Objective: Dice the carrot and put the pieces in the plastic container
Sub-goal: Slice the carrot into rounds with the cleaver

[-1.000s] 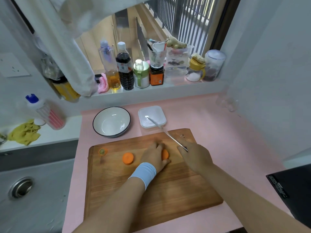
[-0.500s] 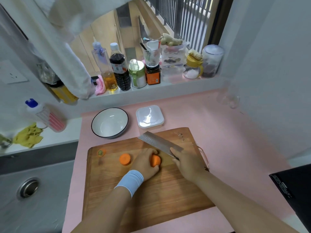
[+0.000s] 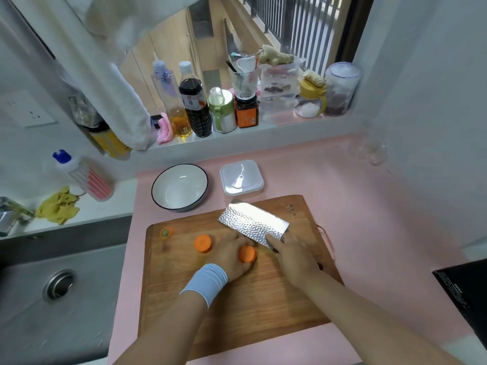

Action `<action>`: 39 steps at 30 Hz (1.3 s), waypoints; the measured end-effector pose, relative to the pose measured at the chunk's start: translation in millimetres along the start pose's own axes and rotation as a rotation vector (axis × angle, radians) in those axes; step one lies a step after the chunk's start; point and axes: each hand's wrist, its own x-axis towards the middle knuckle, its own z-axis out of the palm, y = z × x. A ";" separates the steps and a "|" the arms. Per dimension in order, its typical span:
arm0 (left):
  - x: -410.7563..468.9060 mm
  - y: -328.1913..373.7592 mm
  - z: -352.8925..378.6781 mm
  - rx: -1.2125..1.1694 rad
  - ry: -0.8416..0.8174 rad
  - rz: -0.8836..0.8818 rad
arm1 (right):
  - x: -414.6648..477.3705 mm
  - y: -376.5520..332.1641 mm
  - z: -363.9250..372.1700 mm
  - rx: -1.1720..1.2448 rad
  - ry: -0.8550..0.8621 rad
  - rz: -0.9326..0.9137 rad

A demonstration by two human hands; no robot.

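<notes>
Dicing is under way. At the centre of the cutting board (image 3: 237,312), the left hand (image 3: 232,255) is gripping a carrot chunk (image 3: 247,254); the right hand (image 3: 292,256) is grasping the cleaver (image 3: 253,225), blade tilting. The plastic container (image 3: 242,180) is sitting just beyond the board. Next, probably: squaring the blade over the chunk.

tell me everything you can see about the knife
The knife is a broad rectangular cleaver with a shiny, hammered-looking metal blade, its flat face tilted up toward the camera above the wooden cutting board. The right hand grips its handle, which is mostly hidden, with a finger lying on the blade. The blade's near end sits beside the carrot piece held by the left hand; contact is unclear.
</notes>
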 end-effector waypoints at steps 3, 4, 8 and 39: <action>-5.2 -4.7 -5.6 0.070 0.087 0.027 | -2.0 -5.1 0.1 -0.061 0.014 -0.011; -8.4 -7.9 -9.0 0.077 0.150 0.022 | -2.2 -6.9 0.5 -0.075 0.019 -0.017; -16.8 -34.4 -18.1 0.229 0.272 -0.084 | -2.3 -13.8 -1.9 -0.168 0.079 -0.014; -24.3 -21.6 -15.2 -0.615 -0.041 -0.155 | 14.3 -64.0 -3.4 0.336 -0.067 0.038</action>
